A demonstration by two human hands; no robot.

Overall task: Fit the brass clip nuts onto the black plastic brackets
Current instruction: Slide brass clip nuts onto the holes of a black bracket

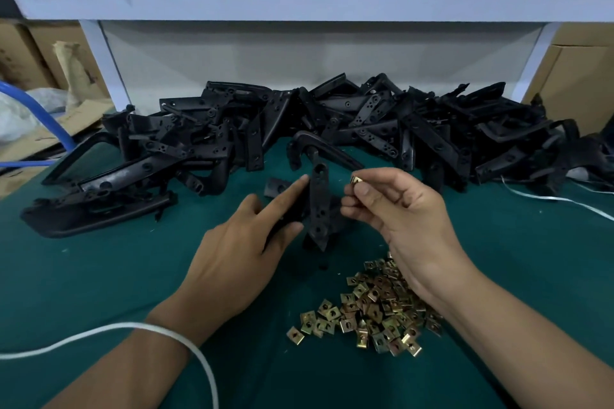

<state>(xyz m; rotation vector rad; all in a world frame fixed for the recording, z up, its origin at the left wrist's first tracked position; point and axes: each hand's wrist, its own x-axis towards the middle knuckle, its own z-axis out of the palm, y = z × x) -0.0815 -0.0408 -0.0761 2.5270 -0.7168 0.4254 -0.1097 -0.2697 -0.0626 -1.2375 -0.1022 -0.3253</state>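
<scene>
My left hand [246, 242] grips a black plastic bracket [319, 206] and holds it upright above the green mat, with the forefinger stretched along its left side. The bracket has several holes down its face. My right hand [395, 209] is just right of the bracket and pinches one brass clip nut [357, 180] between thumb and fingertips, level with the bracket's upper end but apart from it. A loose pile of brass clip nuts [368, 305] lies on the mat below my right wrist.
A long heap of black brackets [332, 123] runs across the back of the green mat [99, 276]. A larger black frame part [99, 196] lies at left. A white cord [159, 332] crosses my left wrist. White shelving [299, 3] stands behind.
</scene>
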